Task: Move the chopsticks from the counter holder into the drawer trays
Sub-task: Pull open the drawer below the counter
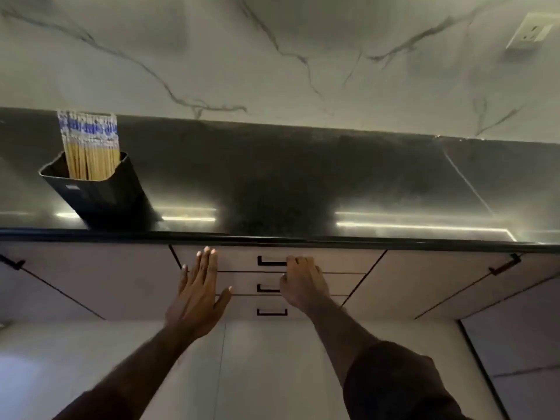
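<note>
Head view: right hand [303,283] curls on top drawer handle [271,261].

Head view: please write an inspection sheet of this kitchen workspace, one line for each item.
Surface: dark counter, glossy, with light strips reflected.
Job's things: chopsticks stand upright in the black holder at the counter's left; all three drawers look shut; trays not visible.
Clutter: nothing seen.
Grippers: left hand open and flat before the drawer fronts; right hand has its fingers curled at the top drawer handle.
Cables: nothing seen.
Surroundings: marble-patterned wall, wall socket upper right, cabinet doors either side.
</note>
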The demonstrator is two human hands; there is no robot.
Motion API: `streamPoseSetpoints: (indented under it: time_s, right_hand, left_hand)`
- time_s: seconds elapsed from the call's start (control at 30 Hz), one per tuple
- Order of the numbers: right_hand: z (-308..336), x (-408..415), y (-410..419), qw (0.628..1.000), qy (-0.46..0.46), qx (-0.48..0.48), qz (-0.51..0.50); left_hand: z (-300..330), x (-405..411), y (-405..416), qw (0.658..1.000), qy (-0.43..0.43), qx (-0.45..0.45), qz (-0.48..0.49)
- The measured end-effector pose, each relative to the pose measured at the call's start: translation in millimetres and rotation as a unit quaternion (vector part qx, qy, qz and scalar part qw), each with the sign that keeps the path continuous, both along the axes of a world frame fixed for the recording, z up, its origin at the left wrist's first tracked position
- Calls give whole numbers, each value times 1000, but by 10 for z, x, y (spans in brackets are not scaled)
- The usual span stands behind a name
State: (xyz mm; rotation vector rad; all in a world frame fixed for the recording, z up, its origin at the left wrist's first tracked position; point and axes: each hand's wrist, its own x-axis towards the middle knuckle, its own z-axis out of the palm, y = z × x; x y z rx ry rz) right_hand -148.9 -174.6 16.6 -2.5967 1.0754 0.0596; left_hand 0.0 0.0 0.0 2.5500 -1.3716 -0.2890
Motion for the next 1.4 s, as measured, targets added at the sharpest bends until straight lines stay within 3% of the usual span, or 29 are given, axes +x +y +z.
streamPoseSetpoints:
  time_s: [0.4,0.53,0.9,1.4]
  right_hand:
    - [-1073,581,-320,991,107,72,-38]
    - [-1386,644,-401,991,121,30,-39]
    - [-1338,420,-50,995,76,-43,-53]
    - [-1277,-734,1233,994,28,29,-100]
  left_hand:
    - [-860,377,-343,1000,27,-16,-5]
    - [-1075,442,-266,999,29,-16,0]
    - [-990,326,-7,996,-30,-74,-49]
    - [-894,-524,845,991,-72,-87,-70]
